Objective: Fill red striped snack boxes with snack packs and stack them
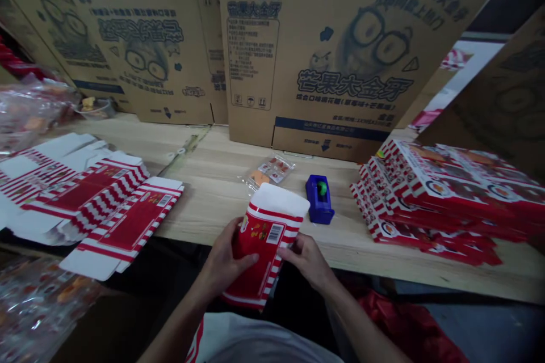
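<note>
Between my two hands is a red and white striped candy box (pixel 255 255), tilted, with a white flap sticking up at its far end. My left hand (pixel 223 264) wraps its left side, thumb lying on the red face. My right hand (pixel 309 261) pinches the right striped edge below the barcode. Just beyond the box, a clear packet of sweets (pixel 272 170) lies on the wooden table (pixel 204 170). A blue tape dispenser (pixel 320 199) with a green core stands to the right of the packet.
Flattened striped boxes (pixel 136 215) are piled at left, overhanging the table edge. Filled-looking boxes (pixel 447 193) are stacked at right. Large cardboard cartons (pixel 340 57) wall off the back. Bagged sweets (pixel 42 306) lie low at left, and a small plastic tub (pixel 97 108) sits behind.
</note>
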Demonstrator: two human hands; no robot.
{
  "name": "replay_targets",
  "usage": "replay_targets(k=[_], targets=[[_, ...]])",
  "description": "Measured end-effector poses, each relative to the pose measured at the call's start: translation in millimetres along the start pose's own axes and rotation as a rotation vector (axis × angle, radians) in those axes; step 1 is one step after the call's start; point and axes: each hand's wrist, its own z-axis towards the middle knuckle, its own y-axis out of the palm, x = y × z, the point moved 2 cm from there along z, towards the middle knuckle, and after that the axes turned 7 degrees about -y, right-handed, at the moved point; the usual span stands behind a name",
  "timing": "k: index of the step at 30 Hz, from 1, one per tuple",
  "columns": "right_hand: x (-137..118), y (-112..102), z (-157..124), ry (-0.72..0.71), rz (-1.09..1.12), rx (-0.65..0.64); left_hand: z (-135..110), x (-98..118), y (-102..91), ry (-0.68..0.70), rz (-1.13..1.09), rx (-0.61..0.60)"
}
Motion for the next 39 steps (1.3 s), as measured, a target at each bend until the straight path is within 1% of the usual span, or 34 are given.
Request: replay_targets(k=[2,4,5,6,8,10,11,13,15,17,20,22,23,24,25,28,29,31,33,36,37,39], targets=[[4.6,-11.7,-2.7,0.004,-0.125,0.034,5.5,-1.7,-0.3,-0.092,-0.058,-0.036],[9.3,-21.5,-1.3,-0.006,-0.226,0.074,10.4,-3.8,0.5,-0.173,-0.147,-0.011],[10.5,-26.2,0.9,-0.016,-0.255,0.094,12.2,-5.1,1.2,-0.188,-0.207,-0.002],[10.7,-30.9,3.7,-0.028,-0.269,0.118,13.3,-6.8,2.3,-0.187,-0.253,-0.017],[8.2,-40.0,10.9,-0.052,-0.259,0.163,12.4,-12.4,6.1,-0.187,-0.294,-0.120],[4.4,-47.3,19.1,-0.074,-0.240,0.203,7.2,-21.4,10.1,-0.233,-0.320,-0.208],[3.2,-49.9,23.0,-0.079,-0.241,0.214,3.7,-26.3,11.8,-0.267,-0.344,-0.218],[3.1,-52.9,29.6,-0.085,-0.253,0.219,-2.7,-33.3,14.1,-0.308,-0.404,-0.190],[6.2,-53.7,32.6,-0.086,-0.240,0.215,-5.4,-33.8,14.7,-0.297,-0.407,-0.177],[11.7,-52.2,30.2,-0.061,-0.197,0.181,-2.9,-28.1,12.8,-0.231,-0.371,-0.175],[22.6,-44.3,15.2,0.054,-0.134,0.044,7.9,-18.2,6.0,-0.084,-0.429,-0.097],[30.0,-36.9,0.8,0.125,-0.091,-0.056,14.9,-19.0,3.2,-0.045,-0.503,-0.048],[33.2,-33.9,-5.9,0.135,-0.061,-0.078,17.4,-22.0,2.9,-0.046,-0.523,-0.035],[35.9,-32.2,-11.4,0.123,-0.035,-0.066,19.2,-26.1,3.1,-0.053,-0.529,-0.029],[37.9,-32.0,-15.3,0.091,-0.020,-0.018,20.2,-30.8,3.6,-0.061,-0.527,-0.025],[41.7,-39.5,-17.4,0.001,-0.063,0.205,21.1,-41.9,5.0,-0.075,-0.505,-0.049],[42.6,-43.1,-15.5,-0.006,-0.098,0.247,21.4,-43.6,5.4,-0.080,-0.501,-0.073],[43.8,-49.7,-9.8,-0.013,-0.178,0.261,22.6,-43.9,6.3,-0.104,-0.493,-0.131],[43.8,-55.0,-4.6,-0.062,-0.280,0.248,24.7,-41.9,7.2,-0.128,-0.456,-0.151],[44.1,-58.0,-0.8,-0.161,-0.391,0.213,29.5,-40.0,9.1,-0.145,-0.335,-0.107],[44.8,-58.2,-0.3,-0.168,-0.392,0.204,31.7,-40.4,9.8,-0.147,-0.311,-0.092],[47.2,-59.2,1.3,-0.126,-0.325,0.210,37.3,-43.0,10.6,-0.161,-0.311,-0.073]])
